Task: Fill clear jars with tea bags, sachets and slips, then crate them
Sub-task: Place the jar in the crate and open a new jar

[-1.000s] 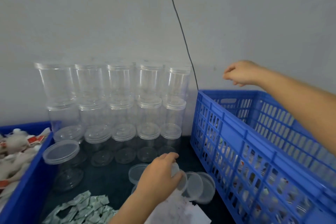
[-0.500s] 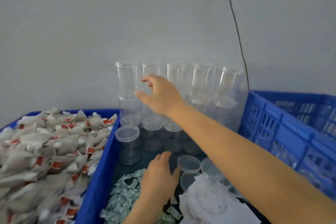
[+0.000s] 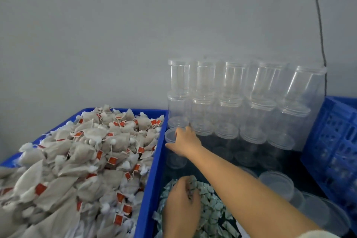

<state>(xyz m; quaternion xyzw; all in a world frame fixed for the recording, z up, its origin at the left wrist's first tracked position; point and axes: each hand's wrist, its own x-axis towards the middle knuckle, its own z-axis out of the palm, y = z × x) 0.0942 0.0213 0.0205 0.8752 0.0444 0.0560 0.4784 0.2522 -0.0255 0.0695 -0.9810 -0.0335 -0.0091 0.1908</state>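
My right hand (image 3: 185, 141) had closed round the open clear jar (image 3: 174, 149) standing just beside the blue bin's wall (image 3: 152, 176), thumb low, fingers at its rim. My left hand (image 3: 180, 208) lay curled in the green sachets (image 3: 210, 206); whether it pinched one I could not tell. Best to lift the jar straight up, clear of the stacked jars (image 3: 237, 102) behind, gripping lightly so the thin wall didn't buckle.

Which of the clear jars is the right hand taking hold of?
The lone jar standing in front of the stack, beside the blue bin wall. The right hand grips its rim; the stacked jars behind go untouched.
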